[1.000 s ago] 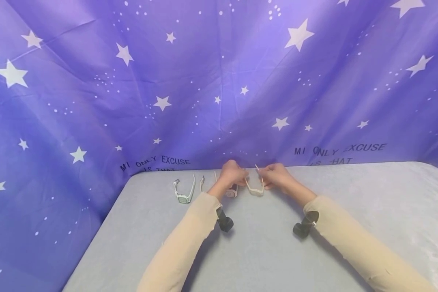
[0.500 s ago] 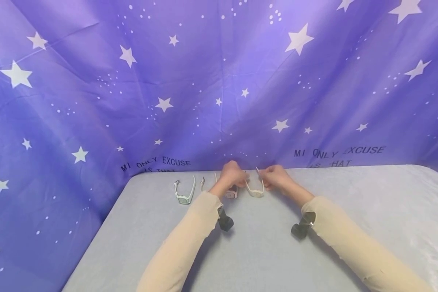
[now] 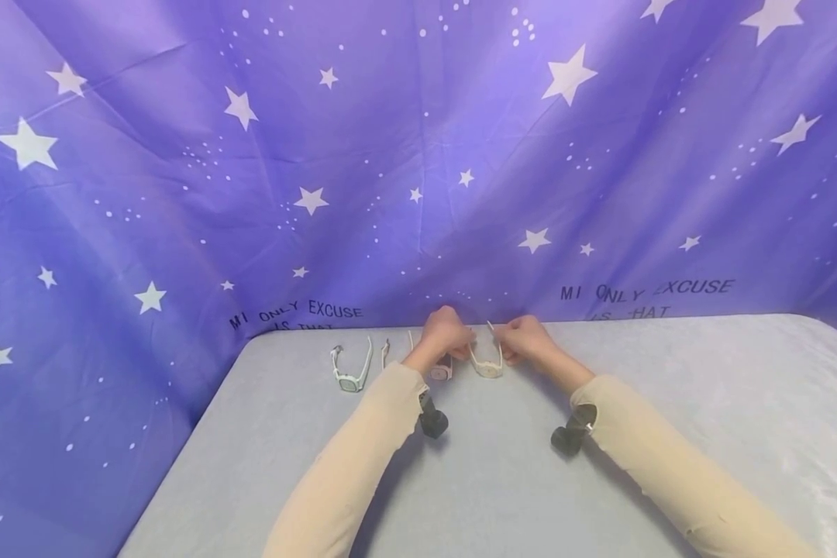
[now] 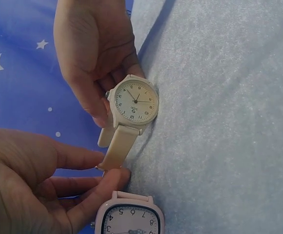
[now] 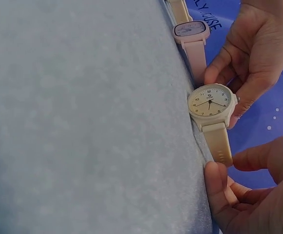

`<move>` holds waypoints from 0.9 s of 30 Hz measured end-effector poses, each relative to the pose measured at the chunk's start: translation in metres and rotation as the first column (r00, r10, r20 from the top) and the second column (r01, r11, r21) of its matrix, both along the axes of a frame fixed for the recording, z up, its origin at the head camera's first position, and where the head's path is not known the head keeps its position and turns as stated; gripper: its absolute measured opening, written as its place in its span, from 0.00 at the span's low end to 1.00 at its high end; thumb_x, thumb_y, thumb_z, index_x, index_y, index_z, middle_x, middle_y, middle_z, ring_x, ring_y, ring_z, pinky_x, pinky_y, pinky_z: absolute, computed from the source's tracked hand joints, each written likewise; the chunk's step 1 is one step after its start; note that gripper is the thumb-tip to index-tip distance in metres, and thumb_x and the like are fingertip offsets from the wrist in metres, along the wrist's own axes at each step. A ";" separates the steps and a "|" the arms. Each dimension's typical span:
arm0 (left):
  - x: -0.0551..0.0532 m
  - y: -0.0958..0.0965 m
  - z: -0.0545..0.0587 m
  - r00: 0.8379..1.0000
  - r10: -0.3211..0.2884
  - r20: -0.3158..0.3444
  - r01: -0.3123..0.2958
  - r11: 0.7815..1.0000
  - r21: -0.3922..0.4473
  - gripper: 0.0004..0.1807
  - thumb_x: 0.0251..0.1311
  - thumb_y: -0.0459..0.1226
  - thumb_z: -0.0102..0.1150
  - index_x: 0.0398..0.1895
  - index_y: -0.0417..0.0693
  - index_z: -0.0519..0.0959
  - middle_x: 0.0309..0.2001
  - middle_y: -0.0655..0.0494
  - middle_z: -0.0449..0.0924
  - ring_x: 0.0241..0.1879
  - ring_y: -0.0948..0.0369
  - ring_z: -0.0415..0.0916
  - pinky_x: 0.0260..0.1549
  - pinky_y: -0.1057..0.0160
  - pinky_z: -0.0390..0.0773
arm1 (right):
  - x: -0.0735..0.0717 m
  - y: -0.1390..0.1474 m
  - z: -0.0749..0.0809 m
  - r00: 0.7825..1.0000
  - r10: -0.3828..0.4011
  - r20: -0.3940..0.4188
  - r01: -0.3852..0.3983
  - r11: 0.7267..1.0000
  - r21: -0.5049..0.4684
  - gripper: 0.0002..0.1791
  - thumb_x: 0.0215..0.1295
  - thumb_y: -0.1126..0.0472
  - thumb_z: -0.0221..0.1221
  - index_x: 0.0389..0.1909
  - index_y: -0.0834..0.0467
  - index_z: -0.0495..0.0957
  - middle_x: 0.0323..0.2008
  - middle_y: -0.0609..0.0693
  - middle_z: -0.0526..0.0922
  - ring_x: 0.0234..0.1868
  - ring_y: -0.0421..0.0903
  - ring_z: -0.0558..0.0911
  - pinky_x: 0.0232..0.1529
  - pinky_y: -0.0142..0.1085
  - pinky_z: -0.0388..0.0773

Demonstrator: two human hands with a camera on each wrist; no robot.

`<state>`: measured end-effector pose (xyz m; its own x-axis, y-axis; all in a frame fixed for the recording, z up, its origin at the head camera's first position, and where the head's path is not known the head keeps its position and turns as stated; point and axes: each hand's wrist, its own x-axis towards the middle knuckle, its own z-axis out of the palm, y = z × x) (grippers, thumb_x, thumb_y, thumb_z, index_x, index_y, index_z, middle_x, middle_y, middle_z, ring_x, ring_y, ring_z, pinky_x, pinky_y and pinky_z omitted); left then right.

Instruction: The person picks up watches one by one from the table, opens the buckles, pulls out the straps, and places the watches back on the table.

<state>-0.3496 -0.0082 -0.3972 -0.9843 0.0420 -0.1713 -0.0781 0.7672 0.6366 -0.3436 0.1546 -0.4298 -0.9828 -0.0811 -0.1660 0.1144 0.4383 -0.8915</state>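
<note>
A cream wristwatch point(image 3: 488, 370) with a round dial stands near the table's far edge, its strap ends raised. My left hand point(image 3: 446, 332) pinches the buckle end of its strap point(image 4: 116, 155) between thumb and fingers. The other strap end, with the holes point(image 5: 221, 155), is pinched by my right hand point(image 3: 528, 339). The dial point(image 4: 136, 101) faces the table's front side. Just left of it, a pink watch point(image 4: 131, 219) with a squarish dial stands close to my left hand, which partly covers it in the head view.
A pale green-and-white watch point(image 3: 349, 383) stands at the left end of the row. Between it and the pink one, another strap point(image 3: 385, 353) shows, its watch hidden by my left arm. A purple star-patterned curtain point(image 3: 418, 155) hangs behind the grey cloth-covered table point(image 3: 502, 480).
My right forearm has shifted slightly to the left. Both hands stay at the cream watch's strap, and the other watches have not moved.
</note>
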 end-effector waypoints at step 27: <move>-0.005 0.000 -0.006 1.000 0.007 0.014 -0.008 0.997 0.083 0.08 0.58 0.33 0.64 0.36 0.35 0.82 0.29 0.46 0.87 0.30 0.53 0.88 0.31 0.64 0.87 | -0.008 0.008 -0.007 0.998 -0.024 0.054 0.023 1.000 0.013 0.21 0.70 0.64 0.55 0.56 0.77 0.71 0.37 0.60 0.81 0.28 0.44 0.80 0.32 0.35 0.86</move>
